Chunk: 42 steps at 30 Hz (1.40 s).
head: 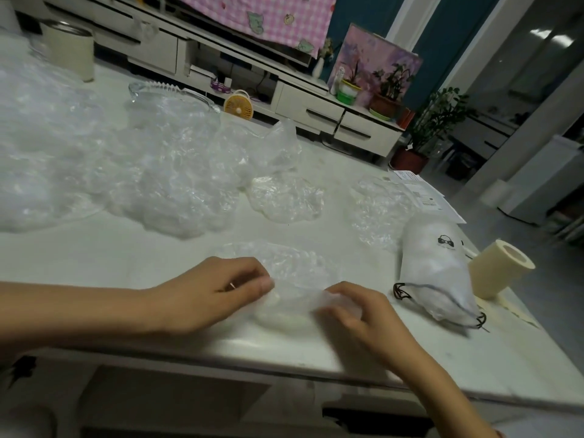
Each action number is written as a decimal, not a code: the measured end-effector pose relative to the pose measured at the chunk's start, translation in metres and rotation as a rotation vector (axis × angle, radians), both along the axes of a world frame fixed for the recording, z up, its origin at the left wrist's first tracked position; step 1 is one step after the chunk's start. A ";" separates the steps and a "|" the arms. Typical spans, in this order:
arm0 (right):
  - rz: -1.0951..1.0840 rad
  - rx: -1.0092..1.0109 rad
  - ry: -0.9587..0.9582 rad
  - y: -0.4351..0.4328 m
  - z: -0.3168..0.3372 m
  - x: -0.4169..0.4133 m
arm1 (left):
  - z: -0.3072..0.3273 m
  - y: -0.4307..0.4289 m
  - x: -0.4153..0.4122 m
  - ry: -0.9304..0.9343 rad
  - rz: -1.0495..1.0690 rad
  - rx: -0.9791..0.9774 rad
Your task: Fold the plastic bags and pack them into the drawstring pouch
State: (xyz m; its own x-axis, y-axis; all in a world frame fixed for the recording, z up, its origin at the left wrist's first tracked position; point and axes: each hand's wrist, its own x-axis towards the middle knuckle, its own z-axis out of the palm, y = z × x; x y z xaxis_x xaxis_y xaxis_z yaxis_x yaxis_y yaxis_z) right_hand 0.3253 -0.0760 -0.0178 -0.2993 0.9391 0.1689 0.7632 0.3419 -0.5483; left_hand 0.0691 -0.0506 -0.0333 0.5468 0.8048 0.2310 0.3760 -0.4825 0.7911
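A clear crumpled plastic bag [290, 267] lies near the front edge of the white table [94, 257]. My left hand [218, 292] pinches its left near edge. My right hand [363, 314] pinches its right near edge, and the plastic stretches between the two. The white drawstring pouch [439, 267] lies on its side to the right, stuffed full, with its black cord looped at the near end. A big heap of loose clear bags [110, 165] covers the left and middle of the table. Two flatter bags lie apart, one at the centre [284, 197] and one at the right [379, 203].
A cream tape roll [499, 267] stands right of the pouch near the table's right edge. Papers [423, 194] lie behind it. A cream canister [68, 45] and a glass dish [170, 93] stand at the back. Beyond the table are a TV cabinet, a small yellow fan and potted plants.
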 end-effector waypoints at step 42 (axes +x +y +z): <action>-0.135 -0.093 -0.433 0.045 -0.027 -0.036 | -0.010 0.055 0.056 0.867 0.068 0.212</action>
State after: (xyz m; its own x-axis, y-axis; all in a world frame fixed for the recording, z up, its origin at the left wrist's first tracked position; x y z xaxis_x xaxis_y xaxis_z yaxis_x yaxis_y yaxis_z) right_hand 0.2898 -0.0307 -0.0445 -0.1979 0.9797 -0.0313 0.9629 0.1883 -0.1933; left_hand 0.1254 0.0040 -0.0433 0.5510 0.8292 -0.0937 0.8334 -0.5411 0.1120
